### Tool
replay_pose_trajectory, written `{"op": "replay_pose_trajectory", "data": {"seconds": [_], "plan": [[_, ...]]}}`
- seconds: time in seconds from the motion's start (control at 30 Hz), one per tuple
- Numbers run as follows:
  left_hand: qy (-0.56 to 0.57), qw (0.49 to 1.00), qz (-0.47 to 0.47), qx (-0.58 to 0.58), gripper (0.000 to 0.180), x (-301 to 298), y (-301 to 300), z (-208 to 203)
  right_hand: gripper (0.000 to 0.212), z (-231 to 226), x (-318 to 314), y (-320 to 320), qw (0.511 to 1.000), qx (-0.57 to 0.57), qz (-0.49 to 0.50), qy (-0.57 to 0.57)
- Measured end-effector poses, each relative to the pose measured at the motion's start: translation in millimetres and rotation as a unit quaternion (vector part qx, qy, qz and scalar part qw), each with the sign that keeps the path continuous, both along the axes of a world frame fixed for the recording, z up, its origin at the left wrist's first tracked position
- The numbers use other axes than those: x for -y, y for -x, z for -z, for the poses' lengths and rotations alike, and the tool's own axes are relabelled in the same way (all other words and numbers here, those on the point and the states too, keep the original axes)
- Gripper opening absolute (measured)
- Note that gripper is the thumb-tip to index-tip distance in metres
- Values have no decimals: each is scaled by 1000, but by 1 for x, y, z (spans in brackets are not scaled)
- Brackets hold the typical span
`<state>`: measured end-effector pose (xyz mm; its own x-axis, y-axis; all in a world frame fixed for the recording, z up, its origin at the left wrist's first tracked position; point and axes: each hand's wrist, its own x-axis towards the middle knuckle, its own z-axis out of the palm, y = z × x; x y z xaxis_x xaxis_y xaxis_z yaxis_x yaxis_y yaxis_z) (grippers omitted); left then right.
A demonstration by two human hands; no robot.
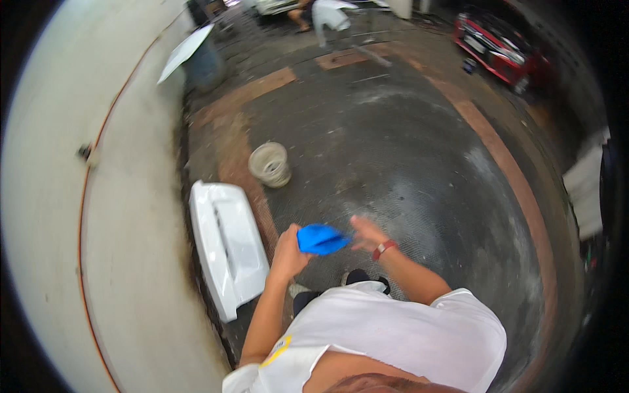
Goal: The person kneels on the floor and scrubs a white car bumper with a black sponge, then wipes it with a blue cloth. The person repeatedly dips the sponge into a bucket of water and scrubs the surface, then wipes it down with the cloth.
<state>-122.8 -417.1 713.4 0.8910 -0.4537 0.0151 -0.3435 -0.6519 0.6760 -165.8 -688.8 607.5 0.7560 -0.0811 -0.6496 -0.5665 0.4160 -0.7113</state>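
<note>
In front of my body, my left hand [292,254] is closed on the near-left end of a bright blue, folded, cloth-like piece [321,240]. The frame does not show clearly whether it is a cloth or a glove. My right hand [367,234], with a red band on its wrist, is a little to the right of the blue piece. Its fingers look spread, slightly blurred, and seem to hold nothing. Left of my left forearm, a glossy white car body panel [247,243] lies on the floor along the wall. Beyond my hands stands a whitish bucket [269,164].
A pale wall [137,216] with an orange hose or cable [80,249] runs along the left. At the back left stands a blue drum [204,68] with a white panel [186,51] on it. A red car [491,51] is far right. A person [302,16] sits at the back.
</note>
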Motion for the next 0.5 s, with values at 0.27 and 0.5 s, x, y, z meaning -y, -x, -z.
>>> {"op": "replay_pose_trajectory", "data": {"seconds": [0.27,0.5], "plan": [[117,959,257,10,56,64,22,-2,100,-11,-63,23,924,90,95,-359],[383,904,97,-161,55,64,27,-2,56,-80,-33,-11,922,173,203,-279]]}}
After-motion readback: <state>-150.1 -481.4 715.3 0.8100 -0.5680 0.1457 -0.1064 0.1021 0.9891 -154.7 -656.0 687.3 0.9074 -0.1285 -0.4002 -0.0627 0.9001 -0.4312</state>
